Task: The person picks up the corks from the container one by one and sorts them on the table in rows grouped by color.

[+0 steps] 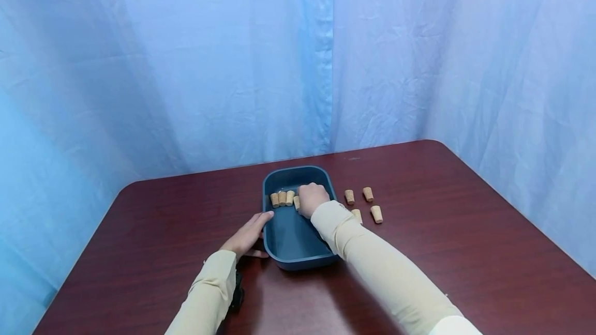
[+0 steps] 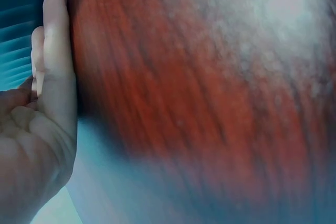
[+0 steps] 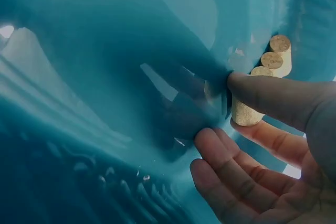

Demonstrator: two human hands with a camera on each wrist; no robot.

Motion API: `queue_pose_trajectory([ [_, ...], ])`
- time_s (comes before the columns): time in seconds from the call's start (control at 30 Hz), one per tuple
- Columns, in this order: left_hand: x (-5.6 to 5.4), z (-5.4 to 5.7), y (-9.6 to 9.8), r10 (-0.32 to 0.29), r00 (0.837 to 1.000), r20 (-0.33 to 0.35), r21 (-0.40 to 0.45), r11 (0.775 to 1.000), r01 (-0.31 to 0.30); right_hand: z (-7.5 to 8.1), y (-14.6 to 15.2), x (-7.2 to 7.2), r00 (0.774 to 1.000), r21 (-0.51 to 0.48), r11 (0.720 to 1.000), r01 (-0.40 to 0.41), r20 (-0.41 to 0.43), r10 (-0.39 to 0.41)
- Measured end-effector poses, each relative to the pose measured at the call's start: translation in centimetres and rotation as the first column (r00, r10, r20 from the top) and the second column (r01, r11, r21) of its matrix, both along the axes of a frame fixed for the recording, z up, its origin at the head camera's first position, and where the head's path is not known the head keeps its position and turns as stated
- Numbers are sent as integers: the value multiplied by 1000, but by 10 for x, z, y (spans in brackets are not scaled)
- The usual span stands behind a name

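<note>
A dark blue rectangular bin (image 1: 298, 263) sits on the table, and three tapered corks (image 1: 282, 198) stand side by side across its far part. With thumb and index finger, my right hand (image 1: 312, 199) pinches another cork (image 3: 244, 113) down inside the bin, at the right end of that row. Its other fingers reach towards the bin's inner surface, as the right wrist view shows. My left hand (image 1: 249, 234) rests against the bin's left side, fingertips at the rim. In the left wrist view the visible left fingers (image 2: 56, 40) are nearly straight.
Several more corks (image 1: 376, 214) stand on the dark red wooden table (image 1: 442, 221) just right of the bin; one is partly behind my right sleeve (image 1: 386, 262). A pale blue curtain (image 1: 233, 66) hangs behind the table's far edge.
</note>
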State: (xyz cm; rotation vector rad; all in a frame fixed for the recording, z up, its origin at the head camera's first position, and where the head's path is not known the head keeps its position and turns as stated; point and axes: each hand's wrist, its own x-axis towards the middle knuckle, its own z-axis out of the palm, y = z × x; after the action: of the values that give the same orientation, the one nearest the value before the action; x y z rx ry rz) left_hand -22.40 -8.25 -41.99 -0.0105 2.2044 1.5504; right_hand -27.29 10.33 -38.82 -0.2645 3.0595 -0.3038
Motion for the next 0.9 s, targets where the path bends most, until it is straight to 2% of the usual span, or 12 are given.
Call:
queue_pose_trajectory([
  [0.1, 0, -1, 0, 1, 1000, -4, 3, 1000, -1, -1, 0, 1, 1000, 6, 1000, -2, -8, 2],
  [0.37, 0, -1, 1, 4, 1000, -9, 2, 1000, -4, 1, 2, -1, 999, -45, 999, 8, 44, -6],
  [0.7, 0, -1, 1, 3, 1000, -12, -10, 1000, -3, 10, 9, -2, 987, -179, 982, 55, 156, -27],
  [0.9, 0, -1, 1, 17, 1000, -15, -20, 1000, -17, 17, 9, -1, 979, -199, 977, 73, 200, -32],
])
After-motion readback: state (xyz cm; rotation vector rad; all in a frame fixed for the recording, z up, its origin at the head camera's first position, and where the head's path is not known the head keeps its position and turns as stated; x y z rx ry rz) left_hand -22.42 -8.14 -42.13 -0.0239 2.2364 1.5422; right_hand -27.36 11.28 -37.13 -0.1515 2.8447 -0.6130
